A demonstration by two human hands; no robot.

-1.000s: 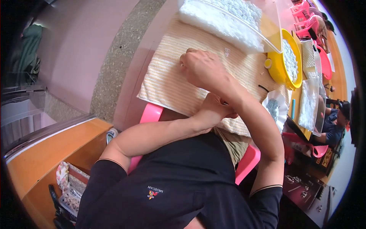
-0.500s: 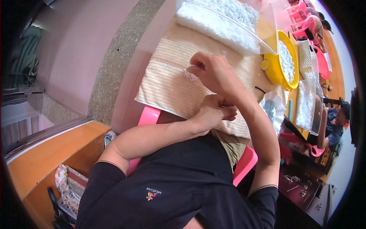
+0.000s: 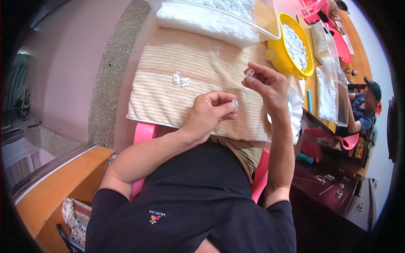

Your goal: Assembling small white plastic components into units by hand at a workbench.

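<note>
A: What is the left hand (image 3: 213, 111) doing?

B: It's at the centre of the frame, pinching a small white piece (image 3: 235, 101) between thumb and index finger.

A: Where does that piece sit in the grip?

B: Right at the tips, on the hand's right side. Its upper end pokes out above the thumb; the lower part is covered, so I can't tell its full shape.

A: And the right hand (image 3: 270, 88)?

B: Right of centre and a little higher, also grasping. It has a second white piece (image 3: 250, 73) between thumb and forefinger, at the hand's upper left, with most of one face showing and a dark hole in it.

A: How do the hands stand to each other?

B: Apart, with the striped towel (image 3: 156, 101) visible between them.

A: Any more pieces on the towel?

B: A small cluster (image 3: 184, 82) left of centre, and others (image 3: 217, 50) at upper centre, just below the clear tub (image 3: 270, 37). The yellow basin (image 3: 274, 63) is at upper right, above the right hand. Both containers hold heaps of white bits.
</note>
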